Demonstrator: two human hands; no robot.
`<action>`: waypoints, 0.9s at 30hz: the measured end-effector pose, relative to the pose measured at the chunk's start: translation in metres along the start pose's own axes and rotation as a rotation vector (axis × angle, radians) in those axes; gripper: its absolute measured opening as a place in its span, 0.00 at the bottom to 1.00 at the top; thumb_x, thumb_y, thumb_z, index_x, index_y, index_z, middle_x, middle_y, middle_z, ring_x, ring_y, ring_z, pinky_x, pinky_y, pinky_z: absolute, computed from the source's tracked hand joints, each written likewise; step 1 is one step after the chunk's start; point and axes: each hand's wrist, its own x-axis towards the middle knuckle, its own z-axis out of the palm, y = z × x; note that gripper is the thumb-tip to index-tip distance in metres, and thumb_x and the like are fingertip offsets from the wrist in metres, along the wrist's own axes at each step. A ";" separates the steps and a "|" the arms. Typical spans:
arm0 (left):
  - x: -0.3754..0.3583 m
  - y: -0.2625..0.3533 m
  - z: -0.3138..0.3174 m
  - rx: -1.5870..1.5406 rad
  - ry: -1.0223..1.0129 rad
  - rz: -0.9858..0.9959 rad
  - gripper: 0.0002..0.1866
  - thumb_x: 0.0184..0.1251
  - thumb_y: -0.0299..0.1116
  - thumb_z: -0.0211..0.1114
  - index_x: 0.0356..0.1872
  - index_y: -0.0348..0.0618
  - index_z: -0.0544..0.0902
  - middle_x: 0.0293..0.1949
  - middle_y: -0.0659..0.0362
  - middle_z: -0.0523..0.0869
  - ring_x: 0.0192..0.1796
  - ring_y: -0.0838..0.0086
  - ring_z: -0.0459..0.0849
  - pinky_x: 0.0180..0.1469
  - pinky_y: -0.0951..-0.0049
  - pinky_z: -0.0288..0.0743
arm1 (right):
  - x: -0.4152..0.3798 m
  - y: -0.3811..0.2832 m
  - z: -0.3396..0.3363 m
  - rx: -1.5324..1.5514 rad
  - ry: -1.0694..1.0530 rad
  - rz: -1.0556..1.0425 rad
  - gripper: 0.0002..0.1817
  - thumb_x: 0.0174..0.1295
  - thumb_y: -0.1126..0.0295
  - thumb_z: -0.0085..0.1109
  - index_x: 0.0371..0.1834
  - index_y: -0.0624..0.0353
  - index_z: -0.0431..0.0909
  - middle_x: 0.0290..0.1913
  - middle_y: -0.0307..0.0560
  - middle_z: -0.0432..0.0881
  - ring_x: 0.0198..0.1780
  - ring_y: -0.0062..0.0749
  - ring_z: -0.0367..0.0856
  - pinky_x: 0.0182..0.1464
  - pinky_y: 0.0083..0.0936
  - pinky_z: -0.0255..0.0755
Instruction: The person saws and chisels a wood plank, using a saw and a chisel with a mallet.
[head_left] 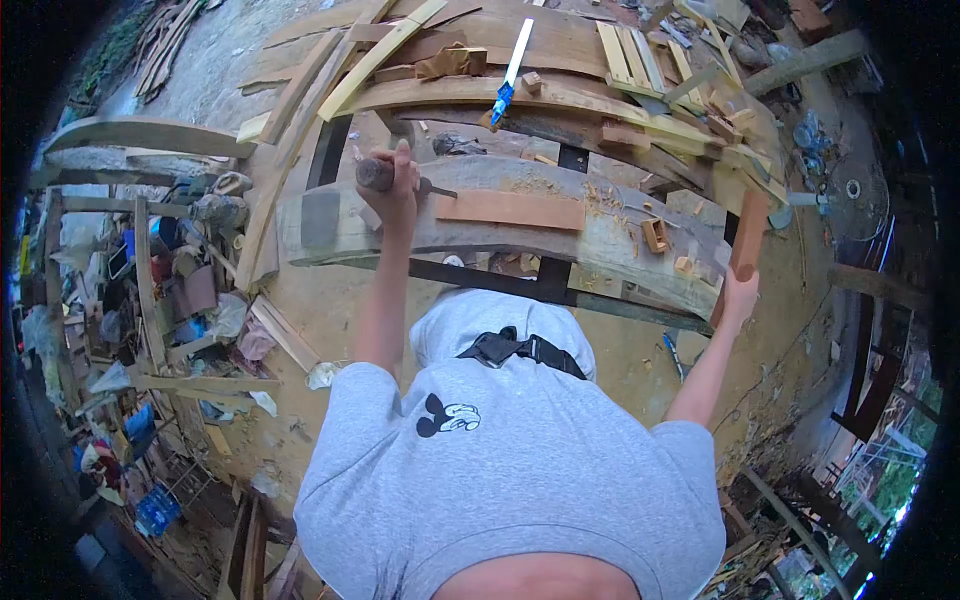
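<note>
My left hand (393, 188) is closed round the dark wooden handle of a tool (376, 175), whose thin metal shaft points right. The shaft's tip is near the left end of a flat reddish-brown board (512, 210) lying on a thick, worn wooden bench (400, 233). Out to the right, my right hand (740, 292) grips the lower end of a reddish wooden block (750, 235), held upright at the bench's right end. A small hollowed wooden piece (655, 235) and wood shavings (607, 198) lie on the bench between my hands.
Beyond the bench, long planks (520, 97) are stacked, with a blue-handled saw (502, 100) on them. A standing fan (855, 190) is at the right. Cluttered shelves (150, 290) stand at the left. A blue pen-like item (673, 350) lies below the bench's right part.
</note>
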 end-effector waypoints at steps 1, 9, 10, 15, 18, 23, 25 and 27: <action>-0.001 0.000 0.000 -0.080 0.060 0.019 0.11 0.57 0.26 0.60 0.19 0.43 0.68 0.13 0.66 0.69 0.12 0.85 0.65 0.14 0.83 0.59 | -0.006 -0.017 -0.007 0.001 -0.001 -0.005 0.36 0.40 0.52 0.63 0.51 0.61 0.66 0.48 0.57 0.73 0.50 0.48 0.71 0.51 0.34 0.64; -0.004 0.008 0.002 -0.005 0.190 -0.008 0.09 0.57 0.26 0.59 0.21 0.43 0.68 0.13 0.66 0.68 0.12 0.85 0.64 0.13 0.84 0.58 | -0.073 -0.167 -0.093 0.467 0.127 -0.727 0.32 0.40 0.71 0.64 0.53 0.54 0.67 0.44 0.51 0.75 0.46 0.44 0.74 0.47 0.31 0.67; -0.005 0.006 0.002 -0.031 0.211 -0.030 0.09 0.57 0.27 0.59 0.21 0.44 0.68 0.13 0.66 0.69 0.12 0.85 0.64 0.12 0.83 0.57 | -0.080 -0.182 -0.100 0.342 0.216 -0.876 0.33 0.38 0.71 0.64 0.54 0.51 0.67 0.42 0.49 0.75 0.44 0.44 0.74 0.46 0.31 0.68; -0.009 -0.004 0.000 -0.059 0.151 -0.106 0.08 0.57 0.24 0.58 0.20 0.40 0.70 0.17 0.67 0.71 0.18 0.88 0.67 0.18 0.86 0.62 | -0.125 -0.258 -0.126 0.481 0.222 -1.099 0.34 0.36 0.71 0.65 0.54 0.51 0.67 0.38 0.48 0.75 0.40 0.40 0.75 0.42 0.30 0.70; -0.005 -0.024 -0.007 0.180 0.121 0.077 0.09 0.54 0.24 0.60 0.17 0.37 0.71 0.15 0.67 0.69 0.19 0.87 0.66 0.20 0.83 0.61 | -0.165 -0.307 -0.126 1.127 0.084 -1.046 0.30 0.40 0.68 0.66 0.50 0.59 0.67 0.36 0.48 0.75 0.37 0.34 0.76 0.40 0.28 0.69; 0.000 -0.030 -0.009 0.247 0.094 0.185 0.09 0.57 0.28 0.59 0.19 0.40 0.72 0.13 0.67 0.72 0.13 0.86 0.69 0.14 0.84 0.63 | -0.200 -0.352 -0.113 1.093 -0.104 -1.216 0.28 0.40 0.68 0.67 0.46 0.61 0.68 0.34 0.48 0.76 0.35 0.35 0.76 0.40 0.29 0.69; 0.000 -0.029 -0.004 0.280 0.205 0.335 0.09 0.57 0.27 0.59 0.19 0.40 0.73 0.13 0.66 0.73 0.14 0.84 0.70 0.16 0.82 0.65 | -0.195 -0.354 -0.114 0.772 -0.161 -1.430 0.27 0.41 0.69 0.66 0.48 0.60 0.68 0.39 0.49 0.75 0.38 0.26 0.76 0.40 0.25 0.70; 0.003 -0.026 -0.009 0.293 0.157 0.299 0.10 0.57 0.27 0.58 0.18 0.40 0.72 0.12 0.65 0.73 0.14 0.84 0.71 0.16 0.82 0.64 | -0.199 -0.359 -0.118 0.172 0.209 -1.614 0.27 0.40 0.70 0.66 0.47 0.57 0.69 0.36 0.49 0.76 0.36 0.26 0.76 0.39 0.25 0.69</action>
